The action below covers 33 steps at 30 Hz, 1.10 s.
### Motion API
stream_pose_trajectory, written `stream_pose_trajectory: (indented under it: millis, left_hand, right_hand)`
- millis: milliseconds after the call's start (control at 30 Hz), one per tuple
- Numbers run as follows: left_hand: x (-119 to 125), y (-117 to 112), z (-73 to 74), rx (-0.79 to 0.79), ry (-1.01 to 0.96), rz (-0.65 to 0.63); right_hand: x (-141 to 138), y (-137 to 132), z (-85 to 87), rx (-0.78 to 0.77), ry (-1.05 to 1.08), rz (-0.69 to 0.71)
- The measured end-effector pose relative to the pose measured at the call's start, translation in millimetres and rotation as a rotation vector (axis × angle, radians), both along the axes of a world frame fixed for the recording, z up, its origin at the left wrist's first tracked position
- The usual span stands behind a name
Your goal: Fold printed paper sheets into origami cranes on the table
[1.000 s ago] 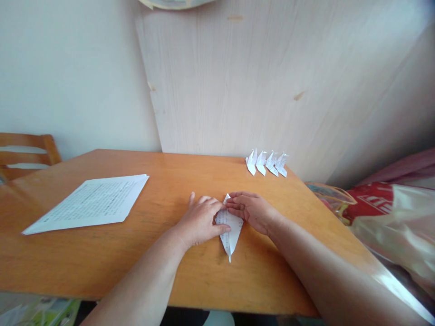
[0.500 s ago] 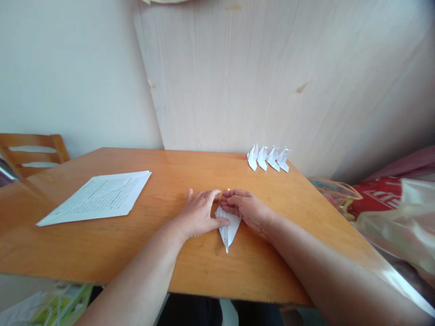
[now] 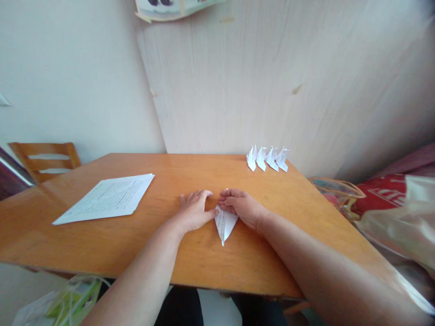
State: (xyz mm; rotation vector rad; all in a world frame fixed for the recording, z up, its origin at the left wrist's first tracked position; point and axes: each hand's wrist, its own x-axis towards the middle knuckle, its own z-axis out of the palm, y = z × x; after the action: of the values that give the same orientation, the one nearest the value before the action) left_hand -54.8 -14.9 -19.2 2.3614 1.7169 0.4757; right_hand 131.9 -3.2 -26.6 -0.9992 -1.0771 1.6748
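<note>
A small kite-shaped piece of folded paper, white with printed text, lies on the wooden table with its narrow point towards me. My right hand rests over the paper's far end, fingers curled together on it, hiding much of that part. A tiny white tip shows beyond those fingers. To the left, my left hand is open, thumb and fingers apart, its thumb tip at the paper's left edge.
Several folded paper cranes stand in a row at the table's back right. A stack of printed sheets lies on the left of the table. Beyond the right edge are bags; a wooden chair stands back left.
My left hand has drawn slightly left, its thumb sliding off the paper's middle to its edge. The right hand stays over the far end. The camera view has tilted up a little.
</note>
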Motion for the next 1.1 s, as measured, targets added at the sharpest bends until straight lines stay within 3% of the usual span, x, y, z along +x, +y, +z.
stream_pose_trajectory:
  millis: [533, 800, 933, 1100]
  left_hand:
    - [-5, -1, -3.5, 0.099, 0.078, 0.104]
    - [0, -35, -7.7, 0.274, -0.078, 0.096]
    - [9, -51, -4.3, 0.254, -0.068, 0.031]
    - [15, -67, -2.8, 0.213, -0.035, -0.032]
  right_hand:
    - [-1, -4, -6.1, 0.457, -0.466, 0.138]
    - [0, -13, -8.5, 0.793, -0.61, 0.218]
    - [1, -14, -6.5, 0.925, -0.68, 0.248]
    - [1, -10, -12.4, 0.973, -0.731, 0.227]
